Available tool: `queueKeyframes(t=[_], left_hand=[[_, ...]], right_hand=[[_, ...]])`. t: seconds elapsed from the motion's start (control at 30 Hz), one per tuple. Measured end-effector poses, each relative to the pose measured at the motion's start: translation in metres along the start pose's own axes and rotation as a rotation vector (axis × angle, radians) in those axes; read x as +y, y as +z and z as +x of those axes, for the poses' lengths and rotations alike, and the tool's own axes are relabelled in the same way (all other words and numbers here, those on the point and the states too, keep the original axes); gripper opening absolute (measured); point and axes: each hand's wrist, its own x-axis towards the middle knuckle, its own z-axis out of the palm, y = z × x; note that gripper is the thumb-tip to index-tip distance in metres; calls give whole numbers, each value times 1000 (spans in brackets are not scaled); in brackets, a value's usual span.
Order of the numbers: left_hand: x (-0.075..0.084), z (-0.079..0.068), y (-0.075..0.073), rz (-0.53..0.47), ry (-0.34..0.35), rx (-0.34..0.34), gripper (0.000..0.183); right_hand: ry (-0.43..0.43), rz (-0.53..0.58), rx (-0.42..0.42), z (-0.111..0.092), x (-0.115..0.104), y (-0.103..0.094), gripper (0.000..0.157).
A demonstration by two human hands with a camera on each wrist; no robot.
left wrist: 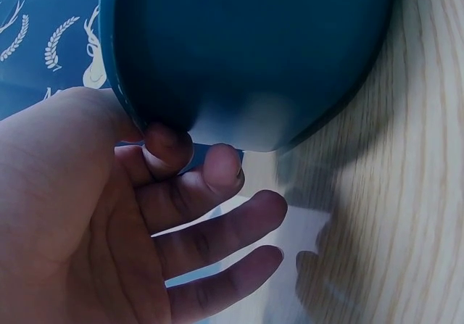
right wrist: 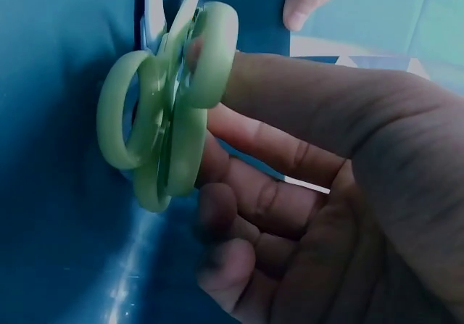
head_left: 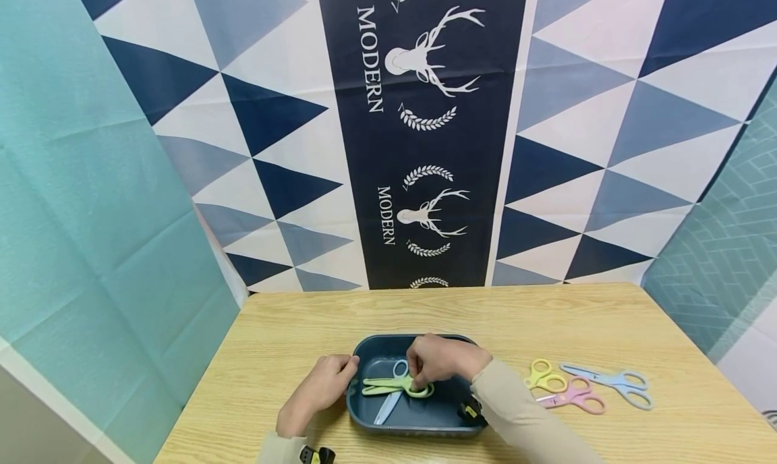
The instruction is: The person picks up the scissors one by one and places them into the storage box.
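Note:
My right hand [head_left: 434, 357] reaches down into a dark blue tray [head_left: 419, 430] and pinches green scissors [head_left: 388, 383] by a finger loop. In the right wrist view the thumb passes by one loop of the green scissors [right wrist: 217, 56]; several green loops show, and I cannot tell whether they belong to one pair or two. Light blue scissors [head_left: 388, 408] lie under the green ones on the tray floor. At the tray's left side my left hand [head_left: 324, 383] grips the rim, its fingers curled outside; the thumb tip is hidden in the left wrist view.
Right of the tray, yellow scissors [head_left: 549, 382], pink scissors [head_left: 577, 396] and blue scissors [head_left: 622, 383] lie on the wooden table [head_left: 291, 322]. A patterned cloth [head_left: 425, 147] hangs behind the table's far edge.

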Motion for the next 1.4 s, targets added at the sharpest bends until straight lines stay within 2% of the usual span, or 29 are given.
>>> queueKeyframes(t=[0.23,0.6,0.77,0.97,1.1,1.27,1.4], left_hand=[[0,1,0,8,10,2,46],[1,1,0,14,18,3,45],[0,2,1,10,17,4,45],[0,2,1,9,19,4,46],[-1,2,1,13,14,7,46],[0,2,2,15,12,9,46],[0,1,2,15,13,8,46]], right_hand=[[8,13,-3,-4,-5,0,17],[-73,-26,6,-7,-5,-5,20],[-105,16,1,-8,-4,-9,16],[-93,39,8,-10,-5,-14,11],[-84,45,13,-12,-3,-15,1],[-72,40,27,-15,-1,-18,13],[-93,37,41,-18,1,-21,17]])
